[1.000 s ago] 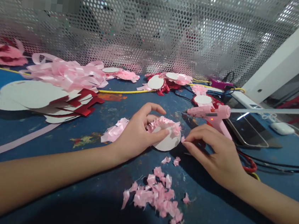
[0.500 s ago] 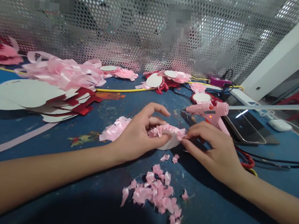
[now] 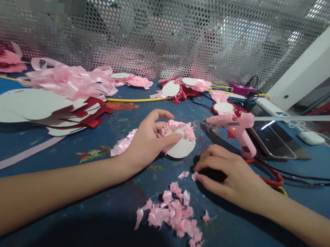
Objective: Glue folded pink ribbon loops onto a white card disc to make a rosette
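My left hand (image 3: 154,138) holds a round white disc (image 3: 184,146) with its thumb across the face. Small folded pink ribbon pieces (image 3: 179,126) line the disc's upper and left edge. Down on the table, my right hand (image 3: 227,175) has its thumb and fingertips closed at a small pink ribbon piece (image 3: 194,176). Another such piece (image 3: 183,175) lies just left of it. Nearer me is a loose pile of folded ribbon pieces (image 3: 170,214). Beyond my right hand, a pink glue gun (image 3: 232,124) stands with its nozzle pointing left and a small light glowing.
White card shapes (image 3: 34,106) with dark red parts and a heap of pink ribbon (image 3: 72,78) lie at left. Disc-backed rosettes (image 3: 171,88) line the back, before a perforated metal screen (image 3: 151,27). A dark tablet-like device (image 3: 272,136) and cables (image 3: 303,178) are at right.
My right hand has left the disc and moved down toward me to a loose ribbon piece. The left hand has tilted the disc, so more of its white face shows.
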Demonstrator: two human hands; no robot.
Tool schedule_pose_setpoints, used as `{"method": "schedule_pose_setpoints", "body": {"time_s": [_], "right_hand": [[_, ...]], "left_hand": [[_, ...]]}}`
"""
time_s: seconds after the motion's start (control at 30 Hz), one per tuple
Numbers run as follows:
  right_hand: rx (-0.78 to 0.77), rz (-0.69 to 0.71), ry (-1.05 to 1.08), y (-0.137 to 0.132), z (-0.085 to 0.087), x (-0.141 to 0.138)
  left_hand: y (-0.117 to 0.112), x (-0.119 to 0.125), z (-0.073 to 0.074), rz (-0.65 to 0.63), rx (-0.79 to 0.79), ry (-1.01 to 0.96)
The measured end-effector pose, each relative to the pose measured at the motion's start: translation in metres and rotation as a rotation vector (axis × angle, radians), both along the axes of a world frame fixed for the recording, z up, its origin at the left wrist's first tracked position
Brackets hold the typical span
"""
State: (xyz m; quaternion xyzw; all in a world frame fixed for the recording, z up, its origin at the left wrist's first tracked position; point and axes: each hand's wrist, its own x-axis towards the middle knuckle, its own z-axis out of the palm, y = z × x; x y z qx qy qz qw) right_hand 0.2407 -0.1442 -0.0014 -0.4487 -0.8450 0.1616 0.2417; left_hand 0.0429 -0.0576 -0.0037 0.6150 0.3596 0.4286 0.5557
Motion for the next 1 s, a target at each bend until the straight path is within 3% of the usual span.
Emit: {"method": "schedule_pose_setpoints", "body": {"time_s": [0.17, 0.4, 0.53, 1.0], "right_hand": [[0.053, -0.008, 0.056, 0.001, 0.0, 0.001], [0.386, -0.152, 0.1, 0.0, 0.001, 0.0], [0.539, -0.158, 0.049, 0.001, 0.0, -0.002], [0.597, -0.187, 0.023, 0.002, -0.001, -0.002]], "left_hand": [[0.0, -0.001, -0.001, -0.01, -0.001, 0.003], [-0.006, -0.001, 0.0, -0.078, -0.011, 0.042], [-0.009, 0.0, 0.0, -0.106, -0.004, 0.065], [-0.013, 0.001, 0.005, -0.118, 0.022, 0.1]]}}
